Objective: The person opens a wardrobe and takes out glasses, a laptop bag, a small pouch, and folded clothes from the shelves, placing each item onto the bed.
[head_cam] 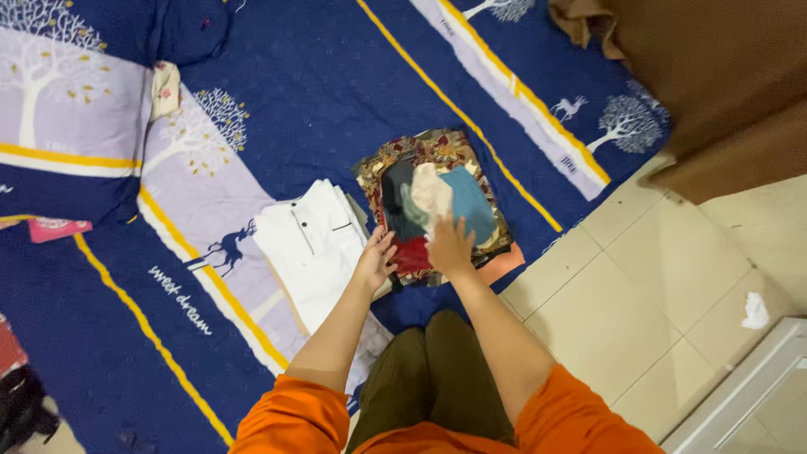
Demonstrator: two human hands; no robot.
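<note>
1. Currently right hand (450, 245) lies flat, fingers spread, on the folded clothes stack (437, 206); left hand (376, 259) open at its left edge.
2. Stack's long axis runs away from the person, near the bed (319, 84) edge.
3. White shirt (311, 244) just left; tiled floor (656, 286) right.

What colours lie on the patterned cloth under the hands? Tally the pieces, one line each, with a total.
Black piece: 1
Cream piece: 1
Teal piece: 1
Red piece: 1
Total: 4 on the patterned cloth
</note>
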